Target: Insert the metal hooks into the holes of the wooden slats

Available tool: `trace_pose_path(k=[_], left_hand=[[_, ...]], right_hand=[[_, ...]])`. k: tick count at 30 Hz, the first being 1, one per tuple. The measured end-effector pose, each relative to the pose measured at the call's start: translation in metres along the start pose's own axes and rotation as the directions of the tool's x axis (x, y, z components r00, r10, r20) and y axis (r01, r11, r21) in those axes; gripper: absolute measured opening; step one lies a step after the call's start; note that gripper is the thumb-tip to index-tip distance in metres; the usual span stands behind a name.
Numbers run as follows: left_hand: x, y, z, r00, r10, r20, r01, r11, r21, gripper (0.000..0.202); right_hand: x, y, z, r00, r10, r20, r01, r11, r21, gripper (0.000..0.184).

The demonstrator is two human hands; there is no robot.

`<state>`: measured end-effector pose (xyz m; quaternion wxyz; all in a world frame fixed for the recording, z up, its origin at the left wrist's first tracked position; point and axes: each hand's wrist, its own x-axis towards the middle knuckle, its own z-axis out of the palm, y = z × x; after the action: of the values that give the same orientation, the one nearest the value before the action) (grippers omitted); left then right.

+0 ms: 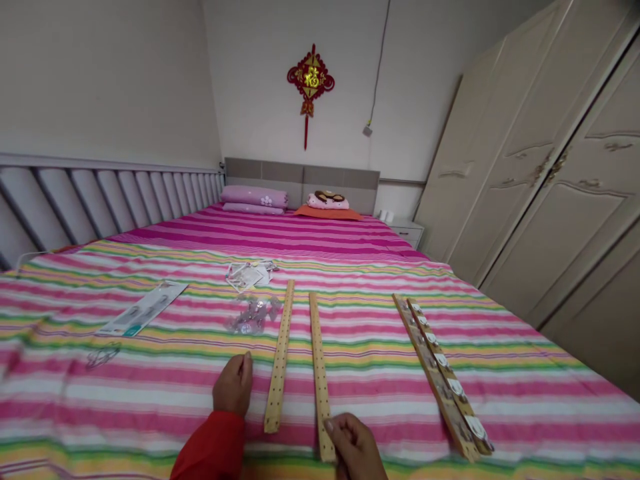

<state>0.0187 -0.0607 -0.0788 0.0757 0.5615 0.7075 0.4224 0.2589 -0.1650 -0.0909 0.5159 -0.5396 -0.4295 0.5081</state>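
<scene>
Two thin wooden strips with rows of holes lie side by side on the striped bedspread [150,393]. My left hand [233,387], in a red sleeve, rests on the cover just left of the left strip [280,357], fingers curled together, nothing visible in them. My right hand [355,448] is at the near end of the right strip [319,373], fingers closed against it. Further right lies a pair of wooden strips [440,377] carrying several white round fittings.
A clear bag of small metal parts [250,315], a second packet [247,275] and a long printed card [143,309] lie on the cover to the left. Pillows [255,198] sit at the headboard. A cream wardrobe [550,180] stands on the right.
</scene>
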Motion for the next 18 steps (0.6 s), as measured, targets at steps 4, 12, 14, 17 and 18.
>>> trace_pose_path(k=[4, 12, 14, 17, 18], left_hand=[[0.002, 0.003, -0.008, 0.996, -0.027, 0.083, 0.041, 0.983, -0.178, 0.036], [0.095, 0.059, -0.010, 0.982, 0.167, 0.085, -0.152, 0.975, -0.162, 0.035], [0.124, 0.068, 0.002, 0.968, 0.207, 0.142, -0.207, 0.978, -0.016, 0.030], [0.153, 0.075, 0.024, 0.974, 0.127, 0.187, -0.170, 0.958, 0.233, 0.028], [0.158, 0.076, 0.031, 0.976, 0.085, 0.200, -0.143, 0.944, 0.299, 0.029]], right_hand=[[0.016, -0.026, -0.014, 0.968, -0.219, -0.124, 0.200, 0.969, -0.149, 0.039], [0.060, -0.027, -0.006, 0.937, -0.269, -0.220, 0.258, 0.963, -0.079, 0.035], [0.062, -0.018, -0.003, 0.931, -0.271, -0.244, 0.256, 0.962, -0.092, 0.035], [0.063, -0.008, -0.001, 0.910, -0.298, -0.288, 0.274, 0.954, -0.119, 0.037], [0.064, -0.005, -0.001, 0.906, -0.301, -0.298, 0.276, 0.953, -0.127, 0.038]])
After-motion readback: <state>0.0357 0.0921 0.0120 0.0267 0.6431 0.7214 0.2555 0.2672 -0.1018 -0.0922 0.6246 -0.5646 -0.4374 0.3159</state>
